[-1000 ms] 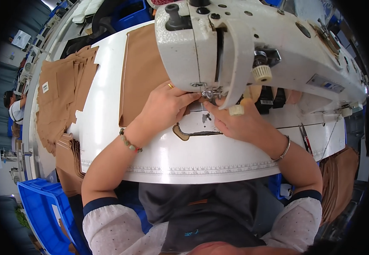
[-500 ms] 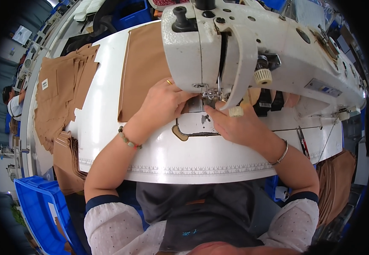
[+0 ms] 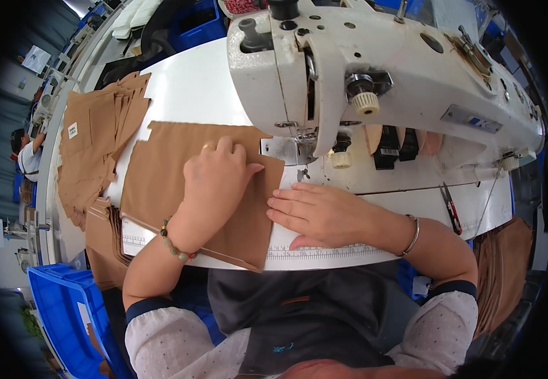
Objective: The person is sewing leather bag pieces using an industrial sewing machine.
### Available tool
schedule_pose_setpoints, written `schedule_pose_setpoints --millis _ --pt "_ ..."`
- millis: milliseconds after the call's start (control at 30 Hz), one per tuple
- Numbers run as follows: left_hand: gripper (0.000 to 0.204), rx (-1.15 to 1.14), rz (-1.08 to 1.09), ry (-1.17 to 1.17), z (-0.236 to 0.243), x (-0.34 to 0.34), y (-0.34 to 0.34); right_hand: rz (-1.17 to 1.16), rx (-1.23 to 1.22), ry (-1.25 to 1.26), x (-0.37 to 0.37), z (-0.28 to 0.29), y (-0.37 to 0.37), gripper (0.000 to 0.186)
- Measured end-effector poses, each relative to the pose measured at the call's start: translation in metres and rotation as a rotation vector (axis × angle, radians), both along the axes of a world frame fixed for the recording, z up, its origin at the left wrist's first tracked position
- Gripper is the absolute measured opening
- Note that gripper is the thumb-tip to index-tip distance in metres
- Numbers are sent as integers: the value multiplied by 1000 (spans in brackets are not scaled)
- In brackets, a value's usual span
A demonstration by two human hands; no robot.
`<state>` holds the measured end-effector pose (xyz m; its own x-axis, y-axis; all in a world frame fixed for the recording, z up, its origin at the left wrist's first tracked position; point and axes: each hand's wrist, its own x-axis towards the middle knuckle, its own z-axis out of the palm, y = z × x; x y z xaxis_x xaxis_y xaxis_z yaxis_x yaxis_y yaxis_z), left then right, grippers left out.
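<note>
A brown fabric panel lies turned at a slant on the white table, left of the sewing machine's needle area. Its near corner reaches the table's front edge. On top of the panel, my left hand has its fingers bent into the cloth and its thumb out to the right; the fingertips are partly hidden. My right hand rests flat on the table, its fingers stretched toward the panel's right edge, with nothing in it.
The white sewing machine spans the right side. Red-handled snips lie under its arm's right end. Stacks of brown cut pieces sit at the left, more brown pieces hang at the right. A blue crate stands lower left.
The panel has come away from the needle area, nearer to me, and is turned. My left hand has moved left onto it; my right hand has drawn back from the needle and flattened.
</note>
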<state>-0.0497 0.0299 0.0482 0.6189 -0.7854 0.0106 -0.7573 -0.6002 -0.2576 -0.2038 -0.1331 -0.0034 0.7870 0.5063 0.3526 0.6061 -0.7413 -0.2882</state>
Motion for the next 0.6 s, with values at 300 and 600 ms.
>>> schedule_pose_setpoints --millis 300,600 --pt "17 -330 -222 889 -8 43 -8 -34 -42 -330 3 -5 0 39" --pt "13 -720 -273 1049 -30 29 -24 -116 -128 -594 5 -8 -8 25"
